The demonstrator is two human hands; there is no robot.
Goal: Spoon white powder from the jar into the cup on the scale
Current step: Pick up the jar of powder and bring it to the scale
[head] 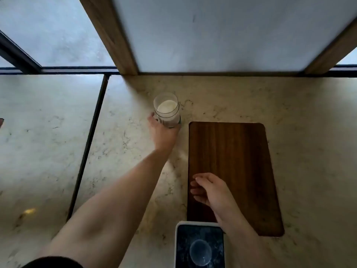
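Left hand [161, 130] outstretched, fingers curled in a grasp; right hand [209, 189] low, loosely cupped, empty.

scale [200, 246] cut off below — cup [200, 252] faint, blurred

Looks like a home kitchen: pale marble-patterned bench [241, 97], dark wooden cutting board [231, 171] lying flat on it, small scale [178, 246] at the near edge, frosted window panes [222, 31] in wooden frames behind.
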